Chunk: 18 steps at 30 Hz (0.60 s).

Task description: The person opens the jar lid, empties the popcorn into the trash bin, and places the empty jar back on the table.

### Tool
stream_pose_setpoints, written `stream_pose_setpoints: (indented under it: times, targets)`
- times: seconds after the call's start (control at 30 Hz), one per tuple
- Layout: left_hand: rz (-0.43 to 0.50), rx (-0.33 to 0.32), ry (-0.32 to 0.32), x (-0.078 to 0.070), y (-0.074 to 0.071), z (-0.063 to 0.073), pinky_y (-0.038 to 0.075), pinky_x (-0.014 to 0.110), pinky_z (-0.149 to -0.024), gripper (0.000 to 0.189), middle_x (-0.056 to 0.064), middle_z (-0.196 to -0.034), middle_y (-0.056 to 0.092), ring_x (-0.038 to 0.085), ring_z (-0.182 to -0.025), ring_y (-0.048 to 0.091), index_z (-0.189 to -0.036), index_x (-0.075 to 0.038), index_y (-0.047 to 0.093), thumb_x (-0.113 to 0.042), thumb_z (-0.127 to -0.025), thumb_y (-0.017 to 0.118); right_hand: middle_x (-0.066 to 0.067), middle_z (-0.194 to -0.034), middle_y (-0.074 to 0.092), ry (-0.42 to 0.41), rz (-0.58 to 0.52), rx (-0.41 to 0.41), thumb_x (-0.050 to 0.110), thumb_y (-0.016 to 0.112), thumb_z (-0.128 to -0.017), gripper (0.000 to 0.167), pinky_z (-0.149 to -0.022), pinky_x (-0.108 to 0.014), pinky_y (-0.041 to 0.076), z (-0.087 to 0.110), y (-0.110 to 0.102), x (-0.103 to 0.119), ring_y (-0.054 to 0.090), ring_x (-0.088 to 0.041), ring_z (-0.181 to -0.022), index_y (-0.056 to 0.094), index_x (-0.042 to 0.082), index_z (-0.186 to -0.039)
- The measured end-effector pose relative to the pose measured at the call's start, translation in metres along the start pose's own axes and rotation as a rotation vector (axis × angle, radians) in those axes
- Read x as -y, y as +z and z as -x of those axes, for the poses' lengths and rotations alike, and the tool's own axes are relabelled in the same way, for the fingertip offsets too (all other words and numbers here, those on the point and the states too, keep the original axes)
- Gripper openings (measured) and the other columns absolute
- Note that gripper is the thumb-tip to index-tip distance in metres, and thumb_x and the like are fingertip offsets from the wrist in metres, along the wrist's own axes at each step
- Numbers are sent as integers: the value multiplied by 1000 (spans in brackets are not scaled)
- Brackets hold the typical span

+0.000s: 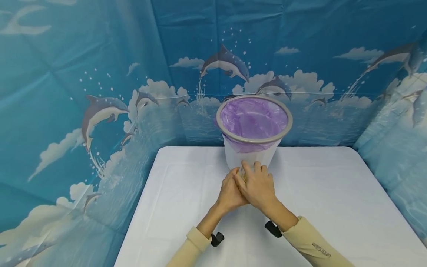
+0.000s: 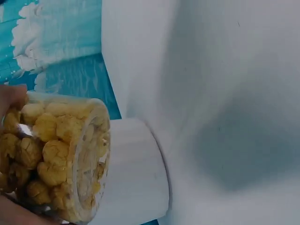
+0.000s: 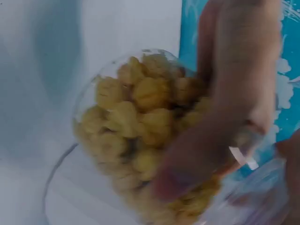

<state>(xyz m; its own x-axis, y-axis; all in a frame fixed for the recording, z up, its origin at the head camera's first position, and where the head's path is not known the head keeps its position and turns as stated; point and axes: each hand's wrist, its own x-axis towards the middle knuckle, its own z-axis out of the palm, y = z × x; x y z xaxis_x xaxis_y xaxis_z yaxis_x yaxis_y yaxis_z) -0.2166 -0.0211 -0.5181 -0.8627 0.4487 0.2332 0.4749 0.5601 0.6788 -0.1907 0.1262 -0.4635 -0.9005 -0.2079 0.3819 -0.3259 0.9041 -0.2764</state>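
A clear plastic jar of caramel popcorn [image 2: 51,154] is tilted above the table, its round base turned toward the tabletop in the left wrist view. My left hand [image 1: 231,193] grips the jar's side. Over the upper end of the jar lies my right hand [image 1: 259,187], fingers bent around it. Blurred in the right wrist view, fingers cross the popcorn jar [image 3: 136,122], and clear plastic [image 3: 253,197] shows at its upper end. Both hands largely hide the jar in the head view. Directly beyond them stands a white bin [image 1: 233,150].
A purple liner [image 1: 253,118] covers the bin's inside, held under a grey rim ring [image 1: 287,129]. The white table [image 1: 186,178] ends just behind the bin, against a blue dolphin-print curtain [image 1: 180,37]. Black wrist devices [image 1: 217,239] sit beneath both forearms.
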Motion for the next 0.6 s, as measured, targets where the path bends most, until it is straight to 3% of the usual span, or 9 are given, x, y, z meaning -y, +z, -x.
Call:
stream_pose_setpoints:
  times: [0.07,0.13,0.27,0.33,0.4,0.5,0.6]
  targets:
    - [93,53,16,4,-5,-2,52,47,-108,103,15,-149,54,26,-131,58,-155,-3,35,-35,-75,91,-29,-118,62,-94,38,-79,49,61,-100,50,-63,-53,56,-1,2,-3,62,-45,-98,63,14,-135]
    - [236,174,46,12,-17,-6,55,37,-103,95,11,-141,60,18,-122,63,-153,-8,40,-25,-75,92,-24,-122,62,-241,8,-98,47,64,-98,46,-70,-51,57,-1,0,-10,62,-39,-103,65,18,-134]
    - [472,473,87,26,-43,-15,58,28,-94,86,6,-128,63,9,-107,66,-146,-14,46,-7,-73,91,-13,-140,57,-509,-125,-18,45,65,-98,48,-92,-52,54,1,-6,-26,58,-30,-123,61,25,-142]
    - [504,537,81,28,-49,-17,59,28,-93,86,5,-128,63,9,-105,66,-147,-14,46,-5,-74,91,-13,-149,51,-543,-172,29,42,65,-98,53,-101,-57,51,3,-9,-28,53,-32,-134,57,24,-147]
    - [445,491,56,25,-50,-16,58,26,-92,93,2,-129,62,7,-106,65,-152,-15,42,-13,-74,93,-17,-155,45,-463,-194,54,43,65,-98,58,-103,-63,49,5,-12,-26,50,-37,-138,52,22,-151]
    - [285,320,-3,14,-42,-11,57,30,-96,102,1,-132,61,10,-109,64,-155,-15,38,-30,-73,95,-26,-156,41,-189,-198,90,50,60,-100,66,-98,-67,51,3,-17,-15,50,-48,-136,44,18,-156]
    - [100,147,-42,0,-32,-9,53,45,-107,107,6,-143,58,20,-123,63,-156,-9,37,-44,-71,93,-32,-144,50,44,-156,120,56,51,-104,69,-85,-63,57,-4,-21,-5,57,-51,-122,44,12,-157]
